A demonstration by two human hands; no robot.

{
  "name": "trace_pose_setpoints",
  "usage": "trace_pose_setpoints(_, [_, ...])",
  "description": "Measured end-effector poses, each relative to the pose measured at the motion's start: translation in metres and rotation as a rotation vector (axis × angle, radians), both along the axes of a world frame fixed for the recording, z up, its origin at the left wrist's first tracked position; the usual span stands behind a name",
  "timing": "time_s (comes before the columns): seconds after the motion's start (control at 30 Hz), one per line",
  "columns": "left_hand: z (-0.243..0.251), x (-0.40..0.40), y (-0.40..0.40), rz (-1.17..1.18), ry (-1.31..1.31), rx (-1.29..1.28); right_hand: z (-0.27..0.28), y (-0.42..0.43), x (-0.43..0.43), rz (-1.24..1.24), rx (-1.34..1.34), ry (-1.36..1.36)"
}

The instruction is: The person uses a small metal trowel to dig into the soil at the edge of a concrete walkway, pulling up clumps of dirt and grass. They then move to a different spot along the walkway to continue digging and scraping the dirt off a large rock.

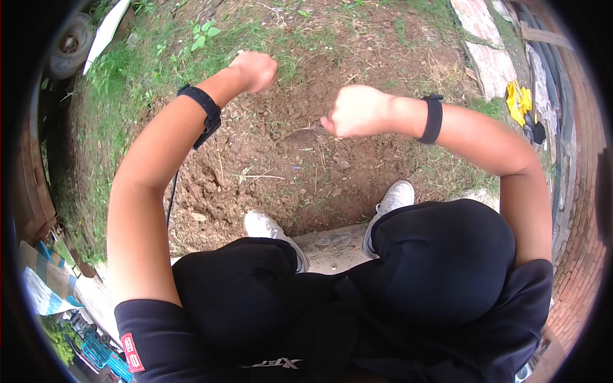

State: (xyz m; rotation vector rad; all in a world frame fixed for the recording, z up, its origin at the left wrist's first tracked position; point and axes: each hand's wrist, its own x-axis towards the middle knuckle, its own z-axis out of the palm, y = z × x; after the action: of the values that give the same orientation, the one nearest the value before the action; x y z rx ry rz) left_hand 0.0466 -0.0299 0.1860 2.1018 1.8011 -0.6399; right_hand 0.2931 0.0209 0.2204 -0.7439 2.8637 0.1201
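Both my hands are curled into fists above a patch of brown soil (306, 172). My left hand (258, 72) hovers over the border of grass and bare earth, and no object shows in it. Lower and to the right is my right hand (359, 111), also closed, its thumb side towards the soil. Just left of that thumb lies a dark pointed patch (301, 135); I cannot tell whether it is soil or an object. A black strap with a small case (206, 112) circles my left wrist, and a black band (432, 119) my right.
My white shoes (397, 196) rest by a concrete edge (330, 246) below the soil. Pale slabs (488, 67) and a yellow bag (518, 101) lie right, near brick paving (586, 167). A wheel (72, 45) stands far left; a blue vehicle (98, 349) is behind at lower left.
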Motion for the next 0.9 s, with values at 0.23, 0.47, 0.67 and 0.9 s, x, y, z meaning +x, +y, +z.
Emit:
trace_pose_setpoints(0.23, [-0.006, -0.003, 0.006, -0.094, 0.07, -0.009, -0.025, 0.066, -0.012, -0.308, 0.246, -0.196])
trace_pose_setpoints(0.47, [-0.009, -0.007, 0.002, -0.085, 0.033, -0.003, -0.041, 0.018, 0.0, -0.132, 0.054, -0.055])
trace_pose_setpoints(0.67, [-0.011, -0.009, 0.001, -0.097, 0.034, -0.002, -0.034, -0.01, 0.0, 0.03, 0.06, -0.137])
trace_pose_setpoints(0.9, [-0.016, -0.005, 0.002, -0.156, 0.031, -0.027, -0.047, 0.028, -0.018, -0.588, 0.075, -0.081])
